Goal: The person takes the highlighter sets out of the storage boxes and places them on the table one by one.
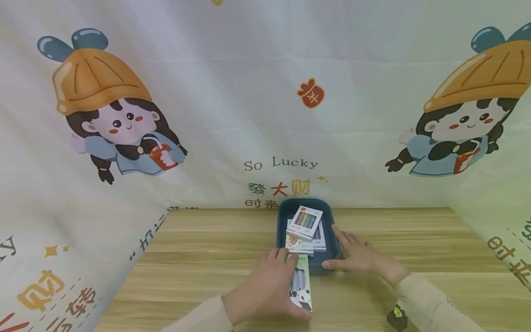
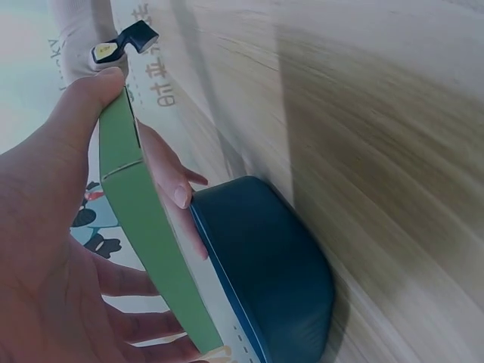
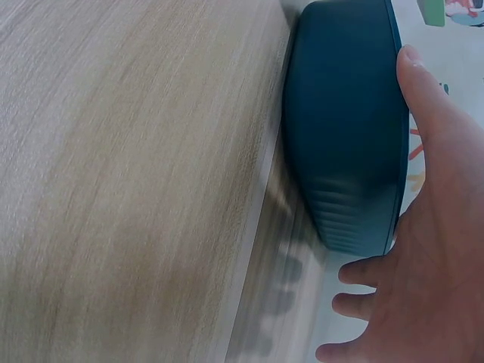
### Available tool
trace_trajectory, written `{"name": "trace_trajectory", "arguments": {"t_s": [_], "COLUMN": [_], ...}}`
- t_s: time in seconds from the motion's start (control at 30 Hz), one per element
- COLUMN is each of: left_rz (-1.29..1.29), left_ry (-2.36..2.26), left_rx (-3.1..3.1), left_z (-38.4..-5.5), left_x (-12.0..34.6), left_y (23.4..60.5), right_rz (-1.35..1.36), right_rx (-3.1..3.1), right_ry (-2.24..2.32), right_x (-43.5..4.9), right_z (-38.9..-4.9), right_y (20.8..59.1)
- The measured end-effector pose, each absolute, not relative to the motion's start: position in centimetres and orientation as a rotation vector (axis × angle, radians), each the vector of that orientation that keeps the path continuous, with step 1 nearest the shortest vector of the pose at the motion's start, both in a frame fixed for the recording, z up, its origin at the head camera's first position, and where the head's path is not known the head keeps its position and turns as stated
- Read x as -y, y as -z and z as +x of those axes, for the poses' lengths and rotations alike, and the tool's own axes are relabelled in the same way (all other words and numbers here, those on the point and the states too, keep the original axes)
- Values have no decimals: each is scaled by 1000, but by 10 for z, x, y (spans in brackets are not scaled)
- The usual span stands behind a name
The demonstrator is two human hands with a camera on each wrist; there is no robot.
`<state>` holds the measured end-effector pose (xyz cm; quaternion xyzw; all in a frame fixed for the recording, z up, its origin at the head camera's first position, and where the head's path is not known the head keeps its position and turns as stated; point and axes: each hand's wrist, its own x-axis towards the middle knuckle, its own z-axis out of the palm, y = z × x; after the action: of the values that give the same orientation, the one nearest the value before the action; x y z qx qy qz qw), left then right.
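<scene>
My left hand grips a slim green-and-white box with panda pictures by its long edges, thumb at one end and fingers along the side. In the left wrist view, the box's green edge runs between thumb and fingers. The box is held over the near end of a dark blue plastic bin. Inside the bin lie several small white boxes, the top one a box of coloured sticks. My right hand touches the bin's right rim, its thumb on the edge and fingers spread, as the right wrist view shows.
The bin stands on a wood-grain table, near its back edge. A printed white cloth hangs behind and at both sides. A small black device with a yellow label is at the right wrist.
</scene>
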<state>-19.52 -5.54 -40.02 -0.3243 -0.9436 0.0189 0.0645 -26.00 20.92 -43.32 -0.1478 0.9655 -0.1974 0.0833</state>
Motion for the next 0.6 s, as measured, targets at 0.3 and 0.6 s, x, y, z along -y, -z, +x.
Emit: {"name": "trace_trajectory", "arguments": {"t_s": [0.3, 0.6], "left_rz": [-979, -986], "left_ry": [-64, -106], "left_rx": [2862, 2870], "left_z": [-192, -189], "left_x": [55, 52], "left_y": [398, 402], "right_rz": [-433, -440], "right_rx": [-2876, -2883], "right_ry": [596, 594], "right_x": [-209, -209], "right_z": [-259, -260], "right_y": [432, 433]}}
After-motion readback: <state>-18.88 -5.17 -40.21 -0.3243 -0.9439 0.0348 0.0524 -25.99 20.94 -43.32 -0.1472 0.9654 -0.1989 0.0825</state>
